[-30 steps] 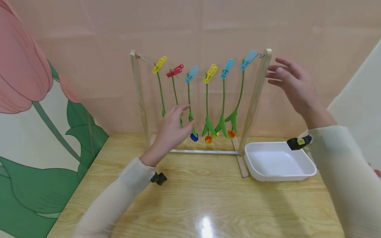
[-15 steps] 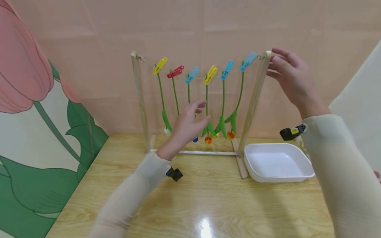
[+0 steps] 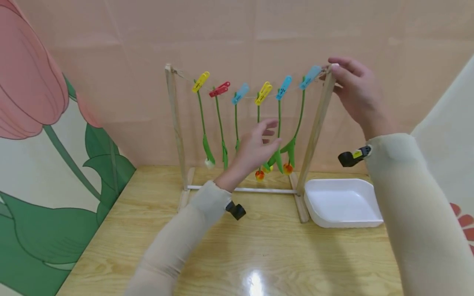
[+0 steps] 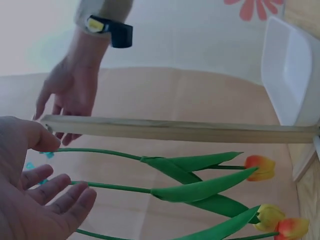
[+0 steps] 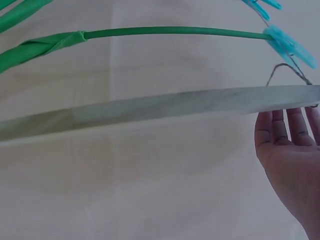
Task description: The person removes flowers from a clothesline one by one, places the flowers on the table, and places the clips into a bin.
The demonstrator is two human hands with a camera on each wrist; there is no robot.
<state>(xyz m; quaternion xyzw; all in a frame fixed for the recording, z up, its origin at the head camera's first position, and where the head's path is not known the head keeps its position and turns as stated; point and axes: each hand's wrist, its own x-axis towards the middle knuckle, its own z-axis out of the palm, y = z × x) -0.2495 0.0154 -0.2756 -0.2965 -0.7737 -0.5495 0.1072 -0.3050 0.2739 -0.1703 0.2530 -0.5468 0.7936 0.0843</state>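
Artificial tulips (image 4: 260, 167) hang head down from a string between two wooden posts, each stem held by a plastic clothespin. The clothespins are yellow (image 3: 263, 93), red (image 3: 219, 89) and blue (image 3: 284, 87). My left hand (image 3: 255, 148) is in front of the tulips, fingers loosely spread, holding nothing; it hides some blooms in the head view. At the top of the right wooden post (image 3: 318, 123), my right hand (image 3: 355, 92) has its thumb on the near side and its fingers behind. The rightmost light blue clothespin (image 5: 290, 46) is just beyond those fingers.
A white plastic basin (image 3: 342, 201) stands on the wooden table (image 3: 259, 250) right of the rack. A white rod (image 3: 266, 190) joins the posts low down, and wooden feet (image 3: 301, 209) stick out forward. A pink cloth backdrop (image 3: 237, 37) hangs behind.
My left hand has moved right across the front of the tulips. My right hand has moved left from beside the right post, and its fingers now reach around the post's top.
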